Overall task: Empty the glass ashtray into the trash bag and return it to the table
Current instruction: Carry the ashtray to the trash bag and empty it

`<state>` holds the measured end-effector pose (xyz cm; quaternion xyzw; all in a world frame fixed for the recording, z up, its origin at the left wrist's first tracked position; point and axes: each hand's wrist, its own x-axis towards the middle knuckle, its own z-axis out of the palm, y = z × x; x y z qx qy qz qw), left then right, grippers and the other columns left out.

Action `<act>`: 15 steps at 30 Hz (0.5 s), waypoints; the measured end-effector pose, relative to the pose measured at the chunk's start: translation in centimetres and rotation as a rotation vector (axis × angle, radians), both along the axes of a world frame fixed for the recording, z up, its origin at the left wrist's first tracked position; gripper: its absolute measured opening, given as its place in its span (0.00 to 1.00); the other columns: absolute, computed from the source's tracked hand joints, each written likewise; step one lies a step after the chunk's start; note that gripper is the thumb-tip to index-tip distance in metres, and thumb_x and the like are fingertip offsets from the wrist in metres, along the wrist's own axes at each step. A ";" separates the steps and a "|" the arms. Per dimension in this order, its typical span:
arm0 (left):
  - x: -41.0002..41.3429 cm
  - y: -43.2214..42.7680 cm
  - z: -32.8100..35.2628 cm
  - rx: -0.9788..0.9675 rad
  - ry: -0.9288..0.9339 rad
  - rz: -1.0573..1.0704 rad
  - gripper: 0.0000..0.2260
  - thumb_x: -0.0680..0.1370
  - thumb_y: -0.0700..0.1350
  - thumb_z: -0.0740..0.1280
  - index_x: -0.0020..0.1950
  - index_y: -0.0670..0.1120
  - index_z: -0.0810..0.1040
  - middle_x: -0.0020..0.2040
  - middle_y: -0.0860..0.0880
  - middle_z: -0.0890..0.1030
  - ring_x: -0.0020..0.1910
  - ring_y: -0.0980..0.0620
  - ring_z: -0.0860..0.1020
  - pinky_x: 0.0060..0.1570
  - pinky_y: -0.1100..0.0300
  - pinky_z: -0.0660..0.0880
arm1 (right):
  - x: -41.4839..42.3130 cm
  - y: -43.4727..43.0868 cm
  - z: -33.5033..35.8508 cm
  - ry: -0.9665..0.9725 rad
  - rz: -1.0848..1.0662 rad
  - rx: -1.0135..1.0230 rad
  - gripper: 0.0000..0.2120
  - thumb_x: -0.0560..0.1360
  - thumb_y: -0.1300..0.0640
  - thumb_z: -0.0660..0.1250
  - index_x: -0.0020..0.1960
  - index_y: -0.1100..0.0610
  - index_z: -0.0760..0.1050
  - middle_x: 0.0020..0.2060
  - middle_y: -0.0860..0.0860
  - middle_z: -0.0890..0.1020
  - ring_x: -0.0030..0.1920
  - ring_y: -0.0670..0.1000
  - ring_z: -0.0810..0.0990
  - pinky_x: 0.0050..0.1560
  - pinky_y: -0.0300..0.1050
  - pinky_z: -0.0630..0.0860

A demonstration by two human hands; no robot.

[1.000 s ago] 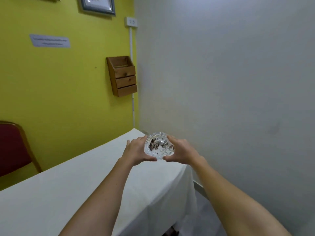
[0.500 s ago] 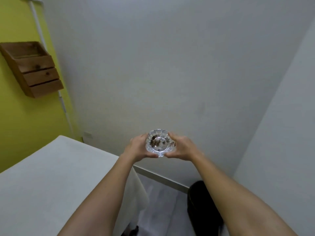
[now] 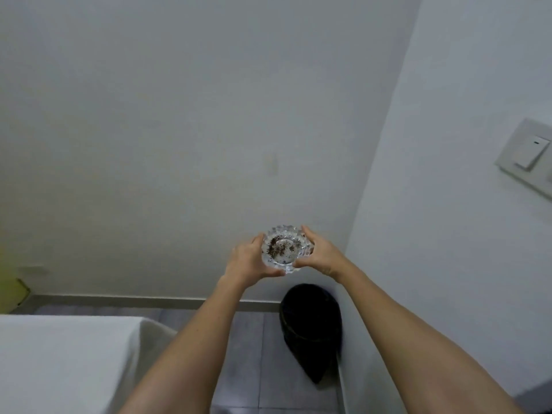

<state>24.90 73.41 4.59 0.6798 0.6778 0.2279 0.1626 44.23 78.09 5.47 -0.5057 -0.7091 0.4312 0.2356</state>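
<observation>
Mid-air, the glass ashtray (image 3: 283, 250) sits between my two hands, held out at arm's length in front of a bare pale wall (image 3: 179, 130). My left hand (image 3: 249, 262) cups its left side, thumb curled under the near rim and fingers wrapped around the far edge. My right hand (image 3: 321, 253) grips the right side the same way, its fingers pressed against the ridged glass. Both hands close on it from opposite sides, palms facing each other. The ashtray is roughly level, its mouth turned up towards me, and dark brown ash and crumbs lie scattered across its clear bottom.

Below my hands and slightly to the right, a black trash bag (image 3: 310, 327) stands on the grey tiled floor (image 3: 239, 354), tucked into the corner where the two walls meet. The ashtray is above it, well apart from it. At the near left, the table (image 3: 65, 363) under its white cloth fills the lower corner of the view. On the right-hand wall, a white light switch (image 3: 528, 158) is mounted near the edge.
</observation>
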 end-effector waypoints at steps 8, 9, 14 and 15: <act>-0.8 7.0 -2.3 -0.018 0.007 -0.146 0.49 0.62 0.62 0.77 0.75 0.43 0.61 0.70 0.44 0.72 0.68 0.44 0.70 0.68 0.50 0.67 | -1.9 4.6 -3.3 0.577 -0.476 -0.274 0.19 0.75 0.59 0.68 0.65 0.60 0.73 0.59 0.59 0.80 0.53 0.54 0.82 0.57 0.51 0.78; -1.1 7.8 -2.7 -0.015 0.021 -0.174 0.49 0.62 0.62 0.77 0.75 0.43 0.61 0.70 0.44 0.72 0.68 0.44 0.70 0.68 0.51 0.66 | -2.2 4.9 -3.8 0.632 -0.503 -0.308 0.13 0.76 0.59 0.66 0.59 0.59 0.78 0.54 0.59 0.82 0.47 0.53 0.83 0.51 0.49 0.79; -1.7 10.6 -5.4 -0.043 0.142 -0.331 0.49 0.62 0.63 0.76 0.76 0.44 0.60 0.72 0.45 0.70 0.70 0.46 0.68 0.70 0.51 0.64 | -2.4 5.5 -6.9 0.724 -0.593 -0.433 0.12 0.80 0.55 0.61 0.56 0.61 0.78 0.48 0.59 0.85 0.47 0.57 0.83 0.53 0.53 0.78; -1.5 10.8 -6.0 -0.051 0.160 -0.359 0.49 0.62 0.63 0.76 0.76 0.44 0.60 0.72 0.45 0.70 0.70 0.46 0.68 0.70 0.51 0.64 | -2.3 5.6 -7.7 0.725 -0.612 -0.448 0.12 0.80 0.54 0.61 0.56 0.60 0.78 0.47 0.58 0.85 0.47 0.57 0.83 0.52 0.52 0.79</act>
